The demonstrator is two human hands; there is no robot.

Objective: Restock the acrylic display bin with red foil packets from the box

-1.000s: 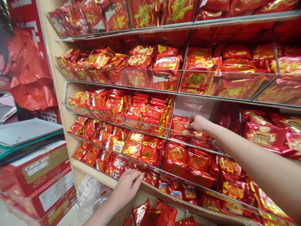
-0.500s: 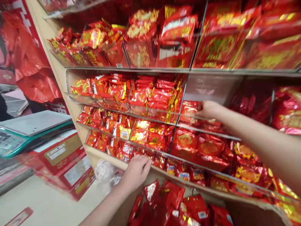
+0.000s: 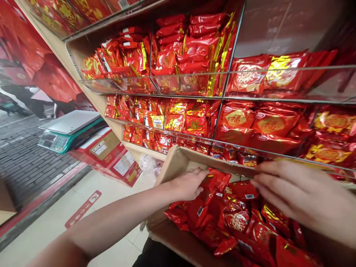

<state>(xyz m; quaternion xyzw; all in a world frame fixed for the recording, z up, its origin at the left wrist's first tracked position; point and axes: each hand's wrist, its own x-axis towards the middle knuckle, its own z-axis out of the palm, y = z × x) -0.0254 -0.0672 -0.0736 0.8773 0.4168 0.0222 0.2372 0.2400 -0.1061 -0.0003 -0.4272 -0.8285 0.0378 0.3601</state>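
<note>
An open cardboard box (image 3: 168, 168) sits below the shelves, filled with red foil snack packets (image 3: 237, 220). My left hand (image 3: 189, 183) reaches over the box's left side. Its fingers lie stretched out on a red packet (image 3: 218, 180), thumb apart, with no firm grip showing. On the right, my right hand (image 3: 294, 193) hovers over the box's far rim, blurred by motion. Its fingers are extended and hold nothing that I can see. Red packets with gold and white print (image 3: 249, 76) stand in the shelf compartment above.
Tiered shelves with clear plastic fronts (image 3: 189, 83) hold many red packets. At left are a teal scale (image 3: 59, 142), red cartons (image 3: 111, 157) and a clear plastic bag (image 3: 148, 165). A red floor sticker (image 3: 83, 209) lies on the pale tiles.
My right hand has left the middle shelf compartment and come down to the box. My left hand has moved from the lower shelf edge into the box. The view has tilted downward.
</note>
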